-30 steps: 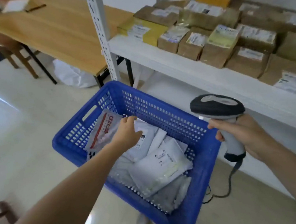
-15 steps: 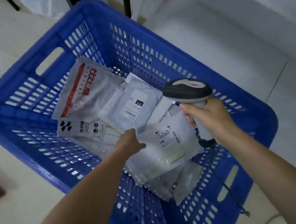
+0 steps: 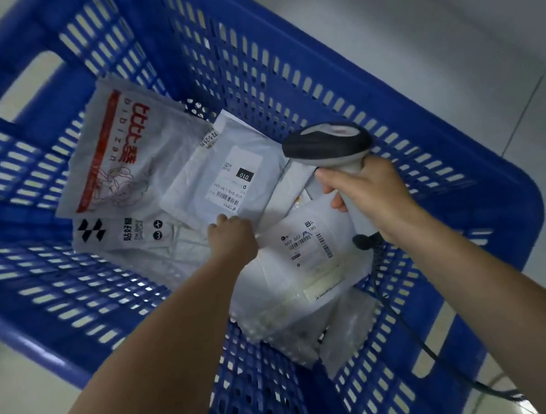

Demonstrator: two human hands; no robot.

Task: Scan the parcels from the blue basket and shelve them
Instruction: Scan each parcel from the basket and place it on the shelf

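The blue basket [image 3: 346,84] fills the view and holds several soft mailer parcels. My left hand [image 3: 232,236] is down among them, fingers curled on the near edge of a grey parcel with a "010" label [image 3: 228,177]. My right hand [image 3: 373,196] grips a black and grey barcode scanner [image 3: 326,145], its head hanging over the parcels just right of that label. A white parcel with barcodes [image 3: 307,257] lies under my right hand. A grey bag with red print [image 3: 124,155] leans at the left.
The scanner's black cable [image 3: 409,330] trails over the basket's near right wall to the floor. Pale floor tiles [image 3: 447,20] show beyond the basket's far rim. A handle slot [image 3: 29,85] opens in the left wall.
My view has dropped from the shelf into the basket. My right hand brought the scanner down over the parcels. My left hand has shifted to the edge of the "010" parcel.
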